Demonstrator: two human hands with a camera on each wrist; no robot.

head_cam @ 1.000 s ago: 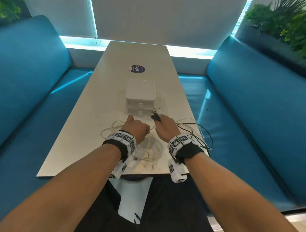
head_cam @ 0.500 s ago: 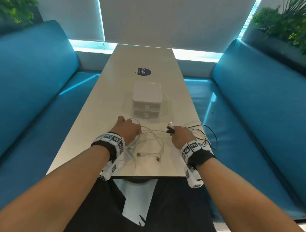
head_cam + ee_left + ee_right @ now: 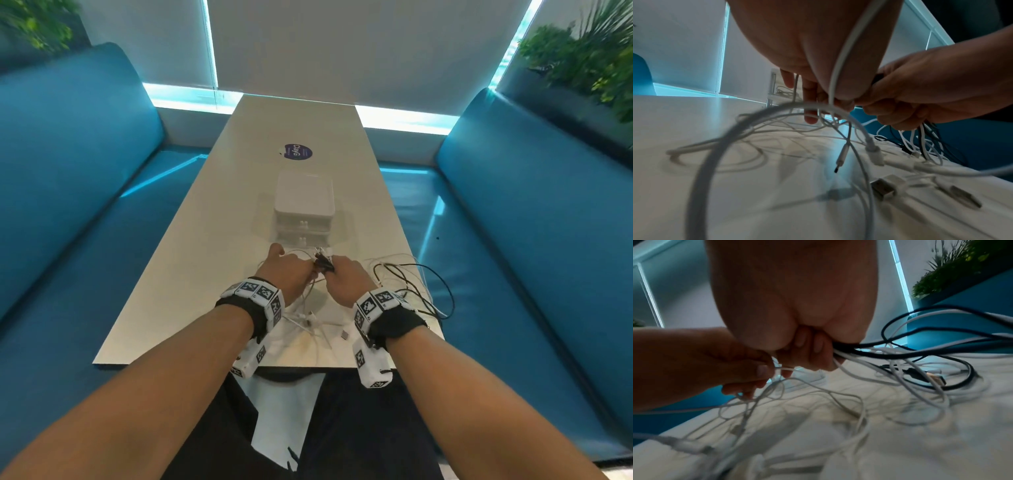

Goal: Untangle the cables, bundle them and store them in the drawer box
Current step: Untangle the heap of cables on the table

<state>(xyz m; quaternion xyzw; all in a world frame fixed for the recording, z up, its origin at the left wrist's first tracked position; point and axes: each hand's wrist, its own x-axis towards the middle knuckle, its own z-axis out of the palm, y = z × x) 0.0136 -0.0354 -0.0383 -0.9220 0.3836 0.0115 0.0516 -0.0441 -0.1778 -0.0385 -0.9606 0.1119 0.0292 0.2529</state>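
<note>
While your two hands meet just in front of the drawer box (image 3: 304, 205), the cables (image 3: 407, 284) lie partly in your grip and partly spread over the near end of the table (image 3: 191, 260). Your right hand (image 3: 346, 279) is curled tight around a bunch of black and white cables, with their plug ends sticking up out of your fist toward the box; from the right wrist view these strands leave your fingers (image 3: 813, 352) and run off to the right, where black loops (image 3: 931, 337) and white ones sag onto the tabletop near its right edge. Your left hand (image 3: 291, 270) touches the right one and pinches thin white strands between thumb and fingertips (image 3: 810, 105), while a thicker white cable (image 3: 840, 55) crosses your palm and arcs down in a wide loop to the table. Below and between your wrists lie loose white cable ends, among them a flat metal plug (image 3: 885, 188) and a small narrow plug (image 3: 840, 160) that hangs just above the surface. The drawer box stands in the middle of the table just beyond your knuckles, both drawers closed. A round dark sticker (image 3: 297, 151) sits on the table behind the box, and blue benches (image 3: 68, 171) run along both sides.
</note>
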